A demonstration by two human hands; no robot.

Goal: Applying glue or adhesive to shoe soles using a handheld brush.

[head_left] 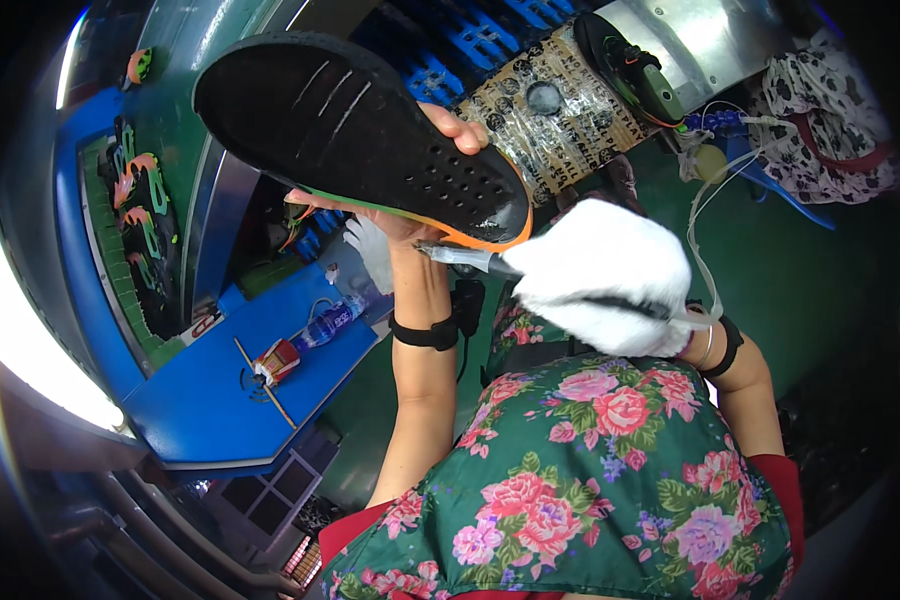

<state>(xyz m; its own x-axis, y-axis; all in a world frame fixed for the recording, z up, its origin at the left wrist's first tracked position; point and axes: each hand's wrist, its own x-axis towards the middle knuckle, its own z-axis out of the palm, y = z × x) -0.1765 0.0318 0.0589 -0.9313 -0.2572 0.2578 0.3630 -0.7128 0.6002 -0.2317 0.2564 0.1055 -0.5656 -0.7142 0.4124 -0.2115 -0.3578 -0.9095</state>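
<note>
Shoe sole (340,140), black with orange-green edge: sits gripped between fingers and thumb of left hand (395,225), perforated heel toward right fingers. Right hand (610,280), white-gloved: closes around pen-type tool (460,257), tip near heel edge. Beyond left fingers: black-green shoe (630,70) beside tape-covered board (590,125).

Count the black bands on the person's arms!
2: one black band circles the left forearm, on the side holding the shoe; another circles the right forearm. Any under the white glove would be hidden.

A pale tube (693,226) stands between the gloved right hand (610,275) and open room rightward.
</note>
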